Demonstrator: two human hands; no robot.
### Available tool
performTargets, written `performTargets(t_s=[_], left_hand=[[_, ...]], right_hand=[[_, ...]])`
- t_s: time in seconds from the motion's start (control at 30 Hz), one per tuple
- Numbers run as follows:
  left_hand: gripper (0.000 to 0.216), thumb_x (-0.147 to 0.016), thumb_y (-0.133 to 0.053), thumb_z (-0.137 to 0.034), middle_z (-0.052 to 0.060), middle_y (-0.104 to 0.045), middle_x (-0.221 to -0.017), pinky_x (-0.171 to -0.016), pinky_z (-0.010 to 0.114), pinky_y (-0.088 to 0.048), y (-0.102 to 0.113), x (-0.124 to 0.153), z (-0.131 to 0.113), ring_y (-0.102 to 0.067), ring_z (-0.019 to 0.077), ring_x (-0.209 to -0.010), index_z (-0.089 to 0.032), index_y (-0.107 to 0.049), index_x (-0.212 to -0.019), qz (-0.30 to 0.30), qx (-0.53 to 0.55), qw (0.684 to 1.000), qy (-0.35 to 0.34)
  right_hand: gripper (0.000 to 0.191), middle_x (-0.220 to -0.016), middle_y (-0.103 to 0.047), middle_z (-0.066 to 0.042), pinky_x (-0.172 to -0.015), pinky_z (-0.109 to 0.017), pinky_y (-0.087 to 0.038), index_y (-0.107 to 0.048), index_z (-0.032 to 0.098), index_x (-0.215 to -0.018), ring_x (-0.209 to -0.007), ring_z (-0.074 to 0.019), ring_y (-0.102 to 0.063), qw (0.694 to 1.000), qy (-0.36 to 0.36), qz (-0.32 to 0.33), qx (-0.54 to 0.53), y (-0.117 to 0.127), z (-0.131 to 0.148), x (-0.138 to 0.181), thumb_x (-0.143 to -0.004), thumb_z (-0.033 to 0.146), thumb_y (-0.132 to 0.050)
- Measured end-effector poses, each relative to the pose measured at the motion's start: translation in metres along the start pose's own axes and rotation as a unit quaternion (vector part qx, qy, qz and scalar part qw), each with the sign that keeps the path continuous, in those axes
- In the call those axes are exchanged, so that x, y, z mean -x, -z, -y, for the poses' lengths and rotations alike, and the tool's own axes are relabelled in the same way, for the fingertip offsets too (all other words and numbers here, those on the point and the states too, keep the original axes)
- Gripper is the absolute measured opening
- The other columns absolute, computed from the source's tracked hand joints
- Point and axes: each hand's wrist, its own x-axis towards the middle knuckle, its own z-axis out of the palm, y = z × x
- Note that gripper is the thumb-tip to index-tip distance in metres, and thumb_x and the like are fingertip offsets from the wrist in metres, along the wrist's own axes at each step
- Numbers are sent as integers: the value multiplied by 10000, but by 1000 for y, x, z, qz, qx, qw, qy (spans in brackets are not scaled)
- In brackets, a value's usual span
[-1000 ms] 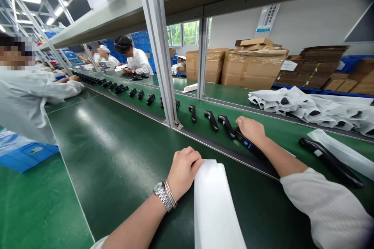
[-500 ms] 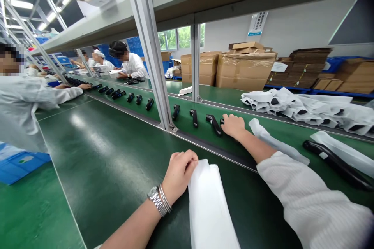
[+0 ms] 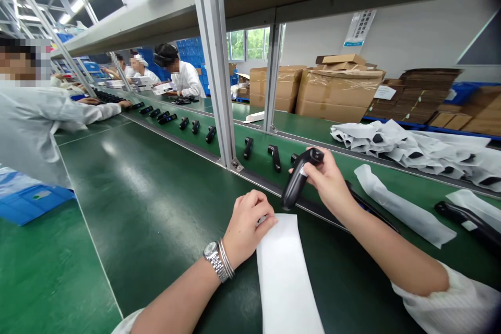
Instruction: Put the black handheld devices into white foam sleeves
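Note:
My right hand (image 3: 326, 180) is closed around the head of a black handheld device (image 3: 296, 181) and holds it lifted above the near edge of the green belt, handle pointing down at the bag. My left hand (image 3: 248, 224) pinches the far end of a long white foam bag (image 3: 284, 276) that lies flat on the dark green table in front of me. A wristwatch and bracelets sit on my left wrist. More black devices (image 3: 274, 156) lie in a row along the belt (image 3: 254, 164) behind.
A metal post (image 3: 217, 78) stands left of my hands. Filled and loose foam bags (image 3: 410, 148) pile at the right, with another black device (image 3: 467, 219) there. Co-workers in white sit along the left and far end. Cardboard boxes (image 3: 336, 91) stand behind. A blue bin (image 3: 27, 201) sits left.
My right hand has picked a black device off the belt and brought it toward the bag. The left hand keeps its pinch on the bag's end.

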Motion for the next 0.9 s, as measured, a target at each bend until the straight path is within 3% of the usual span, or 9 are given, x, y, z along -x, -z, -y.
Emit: performTargets(t_s=[0.13, 0.33, 0.47, 0.53, 0.6, 0.67, 0.73, 0.8, 0.9], left_hand=[[64, -861, -584, -207, 18, -534, -983, -939, 352, -367, 2, 0, -5, -512, 183, -976, -213, -592, -798, -6, 19, 1000, -3], [122, -912, -495, -230, 57, -483, -1050, -925, 322, -420, 6, 0, -9, -495, 191, -1026, -197, -561, -815, -73, 101, 992, 3], [141, -922, -479, -240, 43, -465, -974, -885, 297, -435, 7, -2, -5, -501, 172, -971, -192, -537, -803, -139, 125, 982, 36], [148, -916, -497, -258, 33, -480, -954, -859, 289, -439, 8, -4, -2, -513, 164, -942, -191, -534, -789, -139, 128, 980, 57], [155, -905, -512, -285, 26, -504, -930, -793, 284, -445, 10, -5, 1, -526, 159, -886, -193, -535, -782, -113, 104, 985, 84], [166, -870, -554, -320, 13, -521, -875, -722, 286, -433, 14, -5, 6, -525, 161, -815, -196, -530, -763, -58, 49, 990, 116], [227, -813, -618, -386, -2, -528, -816, -698, 298, -412, 18, -4, 10, -518, 166, -763, -197, -518, -737, 16, -6, 990, 141], [296, -762, -659, -457, -11, -540, -802, -723, 319, -398, 21, -3, 14, -523, 173, -758, -198, -519, -743, 77, -31, 985, 152], [327, -715, -695, -481, -9, -567, -869, -787, 354, -382, 19, -1, 14, -541, 192, -818, -210, -552, -829, 100, -32, 983, 150]], right_hand=[[423, -1052, -518, 6, -797, -389, -559, -422, 320, -1165, -765, -165, -669, 995, -54, 48, -68, -21, 3, 25, -797, 346, -629], [315, -1099, -605, -38, -805, -327, -500, -600, 251, -1082, -1015, -223, -589, 978, -96, 183, 8, -38, -8, 49, -881, 483, -529], [299, -803, -614, -12, -721, -295, -457, -652, 179, -824, -763, -176, -579, 931, -158, 325, -51, -47, -6, 63, -837, 477, -630], [289, -724, -575, 13, -662, -270, -435, -618, 178, -777, -669, -143, -545, 931, -192, 290, -109, -46, 0, 61, -816, 461, -661], [287, -711, -566, 22, -629, -265, -428, -596, 197, -821, -635, -139, -533, 956, -193, 178, -134, -38, 8, 50, -813, 479, -648], [290, -719, -572, 22, -604, -273, -429, -578, 221, -898, -620, -150, -528, 984, -146, 49, -93, -19, 14, 32, -825, 500, -609], [263, -725, -561, 16, -604, -280, -421, -559, 231, -899, -633, -164, -522, 996, -51, -66, 36, 9, 17, 11, -872, 491, -529], [267, -727, -541, -1, -632, -295, -403, -533, 226, -814, -682, -185, -526, 957, 51, -136, 251, 39, 14, -8, -923, 445, -427], [256, -818, -572, -65, -710, -355, -393, -542, 212, -780, -835, -263, -552, 850, 101, -145, 496, 71, -1, -25, -920, 357, -384]])
